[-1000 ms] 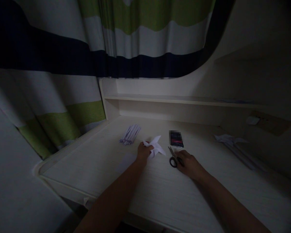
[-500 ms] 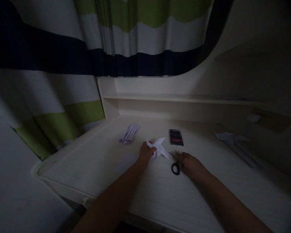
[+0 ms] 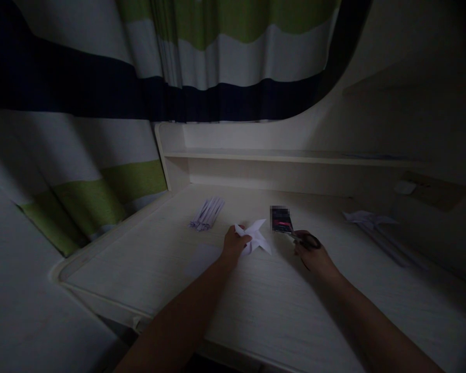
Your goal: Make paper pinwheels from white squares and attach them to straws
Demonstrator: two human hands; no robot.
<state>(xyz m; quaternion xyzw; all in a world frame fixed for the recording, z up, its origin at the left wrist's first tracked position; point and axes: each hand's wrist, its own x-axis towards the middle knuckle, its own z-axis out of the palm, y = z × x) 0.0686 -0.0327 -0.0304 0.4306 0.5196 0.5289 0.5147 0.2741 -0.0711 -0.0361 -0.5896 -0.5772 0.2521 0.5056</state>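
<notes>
A white folded paper pinwheel (image 3: 257, 237) with pointed blades is pinched between the thumb and fingers of my left hand (image 3: 234, 243), just above the desk. My right hand (image 3: 314, 257) is closed around a pair of scissors (image 3: 309, 240) with dark handles, raised off the desktop. The blades point left, towards a dark phone-like object (image 3: 281, 220) whose upper part is blurred out. A flat sheet of white paper (image 3: 202, 259) lies partly beneath my left forearm.
Left of centre lies a bundle of rolled paper sticks (image 3: 207, 213) on the white desk (image 3: 256, 316). Another paper pinwheel (image 3: 368, 218) with long sticks rests at the right. A shelf (image 3: 256, 154) runs along the back, below striped curtains (image 3: 233, 62).
My right hand has lifted the scissors from the desk and moved them slightly up and right, turning them. My left hand and the pinwheel have stayed in place.
</notes>
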